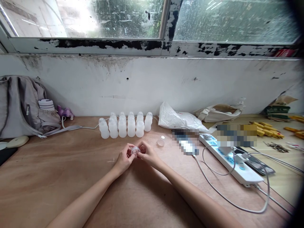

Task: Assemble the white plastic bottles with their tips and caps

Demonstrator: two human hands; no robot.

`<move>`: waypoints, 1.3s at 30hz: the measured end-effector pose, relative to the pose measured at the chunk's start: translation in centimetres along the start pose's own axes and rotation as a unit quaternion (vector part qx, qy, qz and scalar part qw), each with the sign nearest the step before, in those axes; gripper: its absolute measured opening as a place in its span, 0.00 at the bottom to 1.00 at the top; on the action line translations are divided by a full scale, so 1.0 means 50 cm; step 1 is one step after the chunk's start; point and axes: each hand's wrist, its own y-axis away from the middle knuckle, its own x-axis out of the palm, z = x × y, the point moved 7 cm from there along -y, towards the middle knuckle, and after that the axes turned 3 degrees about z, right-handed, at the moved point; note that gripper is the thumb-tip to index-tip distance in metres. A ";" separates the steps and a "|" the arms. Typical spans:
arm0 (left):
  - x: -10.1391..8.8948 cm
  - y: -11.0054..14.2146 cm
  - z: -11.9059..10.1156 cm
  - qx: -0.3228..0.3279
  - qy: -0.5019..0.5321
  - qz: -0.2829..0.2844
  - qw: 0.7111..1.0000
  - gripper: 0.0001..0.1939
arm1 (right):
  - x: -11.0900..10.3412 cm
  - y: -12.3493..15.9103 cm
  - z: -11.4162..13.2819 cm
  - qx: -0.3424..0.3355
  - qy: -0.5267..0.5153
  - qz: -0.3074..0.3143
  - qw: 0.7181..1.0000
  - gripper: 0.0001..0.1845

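Note:
My left hand (124,157) and my right hand (148,153) meet over the middle of the wooden table (59,177). Both pinch one small clear plastic cap (135,150) between their fingertips. Behind them stand several translucent white plastic bottles (125,125) in two rows near the wall. To the right of my right hand a second small clear cap (161,142) lies alone on the table.
A grey backpack (21,106) with a cup in its side pocket leans at the back left. A white plastic bag (180,120), a white power strip (231,161) with cables, a phone (260,166) and yellow parts (268,129) fill the right side.

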 end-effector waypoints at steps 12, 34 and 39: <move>-0.002 -0.002 0.002 0.003 -0.023 -0.010 1.000 0.09 | 0.003 0.003 0.002 0.000 -0.030 -0.020 0.999 0.06; -0.011 0.003 -0.013 0.002 -0.037 -0.032 0.999 0.06 | 0.008 0.008 0.004 0.023 -0.028 -0.027 0.999 0.07; -0.012 0.005 -0.013 0.003 -0.064 -0.033 0.997 0.03 | 0.010 0.010 0.001 0.023 -0.004 -0.033 0.999 0.08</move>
